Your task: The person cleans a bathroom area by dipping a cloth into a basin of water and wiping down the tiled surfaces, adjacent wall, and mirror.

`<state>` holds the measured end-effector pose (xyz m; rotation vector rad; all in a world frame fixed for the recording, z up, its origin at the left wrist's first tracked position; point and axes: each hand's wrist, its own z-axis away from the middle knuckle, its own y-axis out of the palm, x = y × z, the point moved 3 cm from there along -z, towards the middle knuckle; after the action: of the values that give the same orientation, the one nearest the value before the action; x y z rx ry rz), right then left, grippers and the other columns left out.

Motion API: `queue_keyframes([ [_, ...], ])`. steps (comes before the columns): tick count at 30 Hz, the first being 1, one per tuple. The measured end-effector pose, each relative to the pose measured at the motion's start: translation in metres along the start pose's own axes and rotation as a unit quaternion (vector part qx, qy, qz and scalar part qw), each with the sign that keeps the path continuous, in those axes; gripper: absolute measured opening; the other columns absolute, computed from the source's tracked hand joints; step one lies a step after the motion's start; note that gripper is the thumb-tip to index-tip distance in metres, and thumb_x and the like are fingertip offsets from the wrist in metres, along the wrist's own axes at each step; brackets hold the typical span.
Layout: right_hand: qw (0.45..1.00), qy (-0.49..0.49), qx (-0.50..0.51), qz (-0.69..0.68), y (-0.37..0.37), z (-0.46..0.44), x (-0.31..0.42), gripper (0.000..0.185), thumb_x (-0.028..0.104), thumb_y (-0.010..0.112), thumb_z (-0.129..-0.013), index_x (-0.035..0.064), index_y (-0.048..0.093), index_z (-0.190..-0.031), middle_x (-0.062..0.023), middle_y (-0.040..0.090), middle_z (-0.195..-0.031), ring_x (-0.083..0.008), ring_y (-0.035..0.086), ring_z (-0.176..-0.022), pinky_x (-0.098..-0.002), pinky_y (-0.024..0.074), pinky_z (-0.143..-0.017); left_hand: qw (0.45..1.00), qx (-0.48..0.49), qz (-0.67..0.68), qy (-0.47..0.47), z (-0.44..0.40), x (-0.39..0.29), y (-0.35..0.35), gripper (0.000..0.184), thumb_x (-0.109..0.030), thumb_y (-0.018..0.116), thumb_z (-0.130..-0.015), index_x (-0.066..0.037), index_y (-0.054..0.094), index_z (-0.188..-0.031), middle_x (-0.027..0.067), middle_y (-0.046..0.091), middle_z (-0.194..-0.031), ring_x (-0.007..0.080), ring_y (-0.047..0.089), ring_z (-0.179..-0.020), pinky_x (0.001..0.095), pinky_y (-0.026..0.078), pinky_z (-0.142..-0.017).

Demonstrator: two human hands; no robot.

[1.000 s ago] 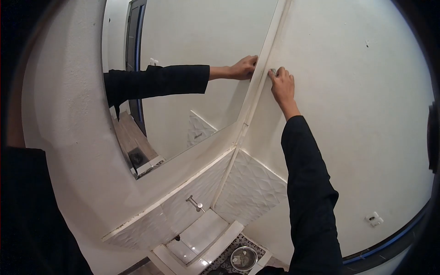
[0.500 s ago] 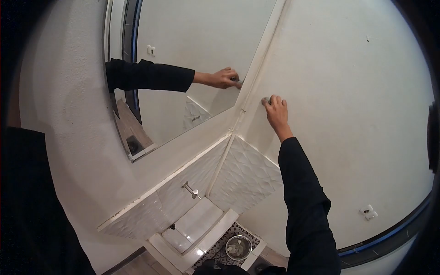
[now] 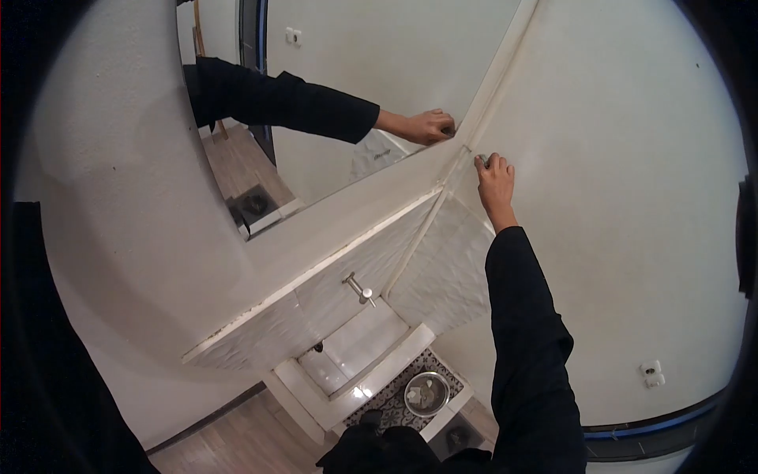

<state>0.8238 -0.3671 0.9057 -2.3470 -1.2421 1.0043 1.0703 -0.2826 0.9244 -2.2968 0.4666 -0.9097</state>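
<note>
My right hand (image 3: 497,186) is closed round a small greyish-green thing (image 3: 484,161) and holds it at the pale wall (image 3: 616,197), just right of the corner trim. The thing is too small to name. Left of the corner, a mirror (image 3: 379,55) reflects the dark sleeve and this hand. My left hand does not show; only a dark sleeve lies along the left edge.
Below the corner are textured white tiles (image 3: 442,265), a metal tap (image 3: 359,289) and a tiled basin (image 3: 365,341). A round metal bowl (image 3: 427,394) holding pieces stands on patterned tiles. A wall socket (image 3: 652,374) is at the lower right.
My right hand has moved down the wall beside the corner, still gripping the small thing. The view has tilted, so the basin and bowl appear higher and more floor shows.
</note>
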Motion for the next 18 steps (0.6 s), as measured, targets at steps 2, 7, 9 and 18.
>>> queue_keyframes([
  [2,1.000,-0.014,0.009,-0.006,0.000,0.023,-0.001,0.038,0.006,0.062,-0.082,0.0191,0.072,-0.116,-0.0041,0.055,-0.095,-0.0216,0.056,-0.092,-0.0379,0.0399,-0.076,1.000,0.015,0.012,0.000,0.022,-0.001,0.015,0.013,-0.011,0.071,-0.077,-0.009,0.067,-0.089,0.0079,0.060,-0.102,0.0243,0.059,-0.093,0.0406,0.044,-0.076],
  [7,0.998,-0.058,0.005,-0.018,-0.018,0.078,-0.030,0.035,0.012,0.061,-0.082,0.0156,0.072,-0.115,-0.0066,0.057,-0.099,-0.0232,0.055,-0.093,-0.0380,0.0406,-0.078,0.998,0.006,-0.052,0.042,0.061,0.006,0.001,0.014,-0.014,0.070,-0.081,-0.013,0.071,-0.095,0.0048,0.057,-0.094,0.0213,0.058,-0.088,0.0374,0.045,-0.075],
  [9,0.998,-0.054,0.019,-0.025,-0.024,0.091,-0.042,0.035,0.010,0.062,-0.081,0.0155,0.072,-0.115,-0.0073,0.058,-0.098,-0.0239,0.056,-0.093,-0.0385,0.0416,-0.078,0.997,0.000,-0.076,0.026,0.048,-0.008,-0.037,0.013,-0.015,0.069,-0.082,-0.013,0.070,-0.095,0.0052,0.058,-0.094,0.0215,0.059,-0.088,0.0376,0.045,-0.075],
  [18,0.908,0.155,0.016,-0.390,-0.057,0.113,0.060,0.024,0.004,0.070,-0.085,0.0026,0.073,-0.109,-0.0173,0.068,-0.093,-0.0322,0.067,-0.086,-0.0392,0.0532,-0.080,0.933,-0.032,-0.345,-0.097,-0.058,-0.079,-0.284,0.013,-0.018,0.066,-0.085,-0.011,0.070,-0.095,0.0072,0.060,-0.092,0.0228,0.061,-0.085,0.0386,0.047,-0.074],
])
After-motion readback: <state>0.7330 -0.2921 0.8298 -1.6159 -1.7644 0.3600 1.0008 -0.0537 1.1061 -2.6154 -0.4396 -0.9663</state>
